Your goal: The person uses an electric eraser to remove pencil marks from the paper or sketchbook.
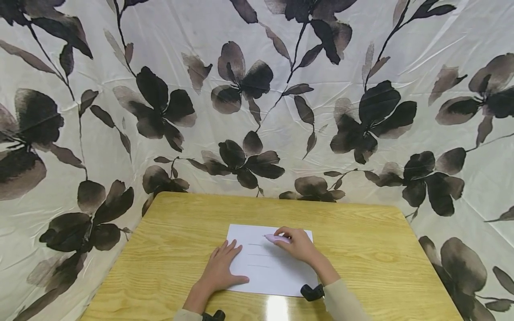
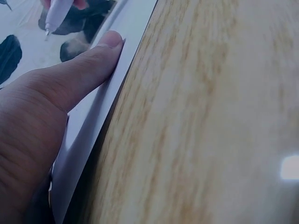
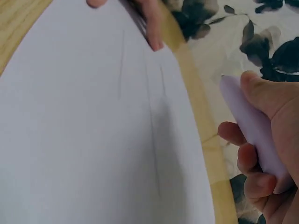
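A white sheet of paper [image 1: 277, 278] lies on the wooden table, with 3 thin pencil-like lines [image 1: 259, 255] drawn across it. Spread over the sheet's left edge, my left hand [image 1: 221, 270] rests with fingers apart and thumb on the paper. My right hand [image 1: 302, 246] holds a thick lilac pen [image 1: 276, 238] above the upper part of the sheet. The pen tapers to a thin tip, which points left. In the right wrist view, thumb and fingers curl round the pen [image 3: 254, 126]; its tip looks raised off the paper.
The yellow wood-grain table [image 1: 176, 236] extends on all sides of the sheet. A white cloth [image 1: 281, 111] printed with dark flowers hangs behind it and at both sides. Black straps with small devices [image 1: 312, 292] sit at the wrists.
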Demonstrator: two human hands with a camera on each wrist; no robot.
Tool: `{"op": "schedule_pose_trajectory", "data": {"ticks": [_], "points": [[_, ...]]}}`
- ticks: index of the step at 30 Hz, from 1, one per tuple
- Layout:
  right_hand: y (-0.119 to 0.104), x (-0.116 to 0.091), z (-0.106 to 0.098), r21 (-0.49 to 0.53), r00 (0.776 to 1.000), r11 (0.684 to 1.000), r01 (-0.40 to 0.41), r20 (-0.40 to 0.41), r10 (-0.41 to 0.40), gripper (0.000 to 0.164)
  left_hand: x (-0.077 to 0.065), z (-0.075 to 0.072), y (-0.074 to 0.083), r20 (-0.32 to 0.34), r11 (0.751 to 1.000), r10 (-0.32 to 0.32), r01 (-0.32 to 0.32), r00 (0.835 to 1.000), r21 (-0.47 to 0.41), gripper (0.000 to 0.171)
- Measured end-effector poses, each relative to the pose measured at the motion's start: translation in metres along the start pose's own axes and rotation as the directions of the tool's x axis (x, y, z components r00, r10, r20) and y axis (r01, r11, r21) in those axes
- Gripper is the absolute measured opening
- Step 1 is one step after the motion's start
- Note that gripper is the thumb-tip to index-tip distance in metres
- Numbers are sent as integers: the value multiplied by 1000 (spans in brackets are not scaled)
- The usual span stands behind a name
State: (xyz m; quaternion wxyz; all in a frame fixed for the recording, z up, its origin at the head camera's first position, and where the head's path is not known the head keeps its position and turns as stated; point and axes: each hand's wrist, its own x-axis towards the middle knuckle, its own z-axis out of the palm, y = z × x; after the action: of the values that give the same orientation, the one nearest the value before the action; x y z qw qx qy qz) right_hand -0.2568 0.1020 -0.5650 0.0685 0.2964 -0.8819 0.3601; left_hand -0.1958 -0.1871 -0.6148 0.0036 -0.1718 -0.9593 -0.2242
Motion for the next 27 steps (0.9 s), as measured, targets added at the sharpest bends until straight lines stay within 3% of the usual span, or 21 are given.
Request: {"op": "schedule_pose_trajectory", "data": {"ticks": [4,10,15,22,27], "points": [[6,3,-7,137,998,989,-61,42,55,21,0,2,-2,-14,1000,1,-1,1000,10,100],[12,8,-15,208,983,972,-108,169,73,22,1,3,-6,-10,1000,-1,2,1000,16,101],[15,13,-18,174,985,982,-80,163,51,15,0,3,-5,-25,1000,13,-13,1000,7,101],[21,22,-16,88,985,991,-104,149,90,16,-1,3,-2,-7,1000,4,-4,1000,7,101],[16,31,-11,67,986,997,-43,166,32,15,-1,2,-2,-10,1000,4,-4,1000,14,102]]}}
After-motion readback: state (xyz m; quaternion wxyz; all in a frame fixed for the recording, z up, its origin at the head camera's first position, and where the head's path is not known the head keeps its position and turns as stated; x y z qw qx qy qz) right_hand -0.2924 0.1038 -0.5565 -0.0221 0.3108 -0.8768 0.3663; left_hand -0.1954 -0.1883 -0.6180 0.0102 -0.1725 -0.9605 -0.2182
